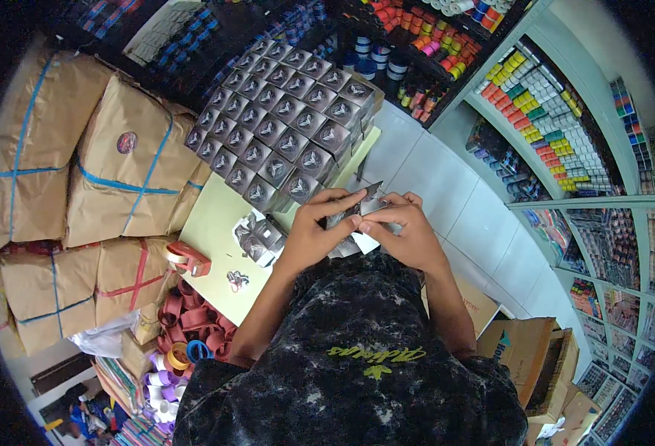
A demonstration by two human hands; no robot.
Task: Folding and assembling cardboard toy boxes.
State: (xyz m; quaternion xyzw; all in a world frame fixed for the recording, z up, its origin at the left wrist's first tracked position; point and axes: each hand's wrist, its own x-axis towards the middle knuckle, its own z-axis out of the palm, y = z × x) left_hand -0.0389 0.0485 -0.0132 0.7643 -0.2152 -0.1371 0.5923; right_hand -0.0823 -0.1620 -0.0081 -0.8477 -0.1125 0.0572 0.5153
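A small dark grey printed carton (pixel 373 202) with raised flaps is between my two hands, in front of my body. My left hand (pixel 318 225) grips its left side, with thumb and fingers bent around it. On the other side my right hand (pixel 402 227) pinches the carton near its edge, the thumb close to the left thumb. Part of the carton is hidden behind the fingers. Just left of my left wrist, a few loose cartons (pixel 260 236) with white inner sides lie on the pale yellow table (pixel 212 215).
Many matching boxes (pixel 275 141) are stacked at the table's far end. A red tape dispenser (pixel 190 259) and a small tangled bunch (pixel 236 280) lie on the left. Wrapped brown parcels (pixel 123 152) rise beyond. Shelves of spools (pixel 539 123) stand right, with an open cardboard box (pixel 517 353) nearer.
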